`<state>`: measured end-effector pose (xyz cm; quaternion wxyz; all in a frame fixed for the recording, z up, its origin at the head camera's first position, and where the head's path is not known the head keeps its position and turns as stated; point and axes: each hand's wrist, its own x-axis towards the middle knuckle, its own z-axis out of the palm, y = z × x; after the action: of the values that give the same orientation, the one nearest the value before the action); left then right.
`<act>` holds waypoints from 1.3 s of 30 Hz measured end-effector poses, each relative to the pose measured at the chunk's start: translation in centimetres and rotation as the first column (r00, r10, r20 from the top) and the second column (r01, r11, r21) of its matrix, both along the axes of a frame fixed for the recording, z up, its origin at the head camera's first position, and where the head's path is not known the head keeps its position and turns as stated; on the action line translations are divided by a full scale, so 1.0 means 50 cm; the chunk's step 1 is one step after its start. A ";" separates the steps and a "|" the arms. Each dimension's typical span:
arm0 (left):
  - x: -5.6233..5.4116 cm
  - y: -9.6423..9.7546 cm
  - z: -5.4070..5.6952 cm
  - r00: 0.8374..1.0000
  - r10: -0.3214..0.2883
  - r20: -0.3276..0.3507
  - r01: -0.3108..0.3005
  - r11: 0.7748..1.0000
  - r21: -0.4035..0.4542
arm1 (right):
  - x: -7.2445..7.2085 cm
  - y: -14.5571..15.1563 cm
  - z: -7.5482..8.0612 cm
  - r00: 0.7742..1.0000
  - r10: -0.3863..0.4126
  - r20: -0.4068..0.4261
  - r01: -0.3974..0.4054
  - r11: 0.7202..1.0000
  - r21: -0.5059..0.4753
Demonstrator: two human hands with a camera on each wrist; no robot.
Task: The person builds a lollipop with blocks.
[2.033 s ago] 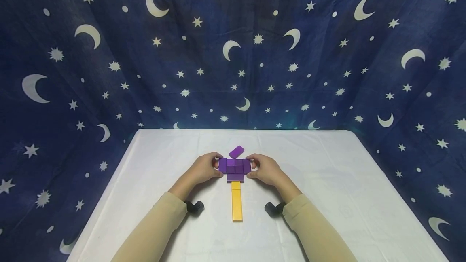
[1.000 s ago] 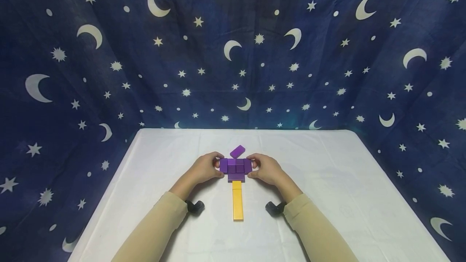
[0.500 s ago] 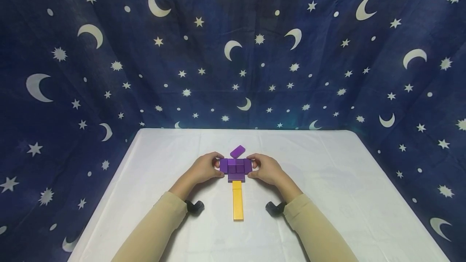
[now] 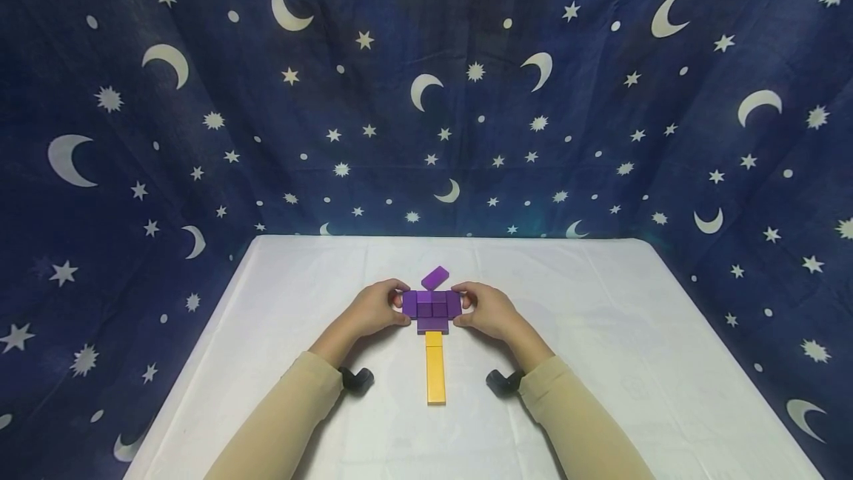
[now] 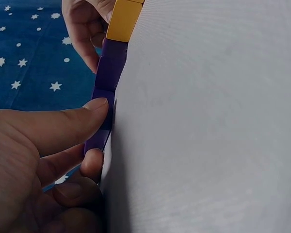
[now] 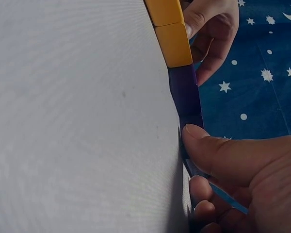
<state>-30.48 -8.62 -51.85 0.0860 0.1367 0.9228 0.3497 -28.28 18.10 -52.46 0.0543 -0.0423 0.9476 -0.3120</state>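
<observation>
Purple blocks lie side by side on the white table in the head view. My left hand (image 4: 375, 308) grips the left end block (image 4: 409, 304) between thumb and fingers. The right end block (image 4: 454, 304) is pinched the same way by my right hand (image 4: 489, 310). Between them sit smaller purple blocks (image 4: 432, 308), with a wide purple block (image 4: 432, 325) touching their near side. Below that runs a yellow column, a short yellow block (image 4: 433, 338) above a long yellow block (image 4: 436, 376). A loose purple block (image 4: 435, 278) lies slanted beyond the row. In the left wrist view my thumb (image 5: 82, 121) presses on purple.
The blocks lie on a white-covered table (image 4: 566, 406). A dark blue cloth (image 4: 386, 95) with moons and stars hangs behind and along both sides. Black wrist devices (image 4: 358, 381) sit at both cuffs.
Over the two seconds the head view shifts very slightly. Both hands keep their grip on the end blocks, and the blocks keep their arrangement.
</observation>
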 end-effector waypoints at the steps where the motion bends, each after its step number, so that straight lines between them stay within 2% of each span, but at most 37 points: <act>1: 0.000 -0.001 0.000 1.000 -0.001 -0.003 0.001 1.000 -0.001 | 0.000 0.000 0.000 1.000 0.000 0.000 0.000 1.000 -0.001; 19: -0.001 -0.001 0.001 1.000 -0.001 -0.008 0.001 1.000 -0.006 | -0.001 0.001 -0.003 1.000 0.019 -0.010 -0.019 1.000 0.006; 30: 0.002 0.001 0.000 1.000 0.007 -0.011 -0.007 1.000 -0.009 | -0.004 -0.002 -0.002 1.000 0.004 0.000 -0.004 1.000 0.027; 39: 0.001 -0.002 -0.005 1.000 0.003 -0.016 -0.003 1.000 -0.013 | 0.001 0.000 0.006 1.000 0.019 0.005 -0.019 1.000 -0.005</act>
<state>-30.42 -8.72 -52.10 0.0791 0.1377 0.9259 0.3427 -28.24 18.12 -52.16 0.0594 -0.0508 0.9462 -0.3139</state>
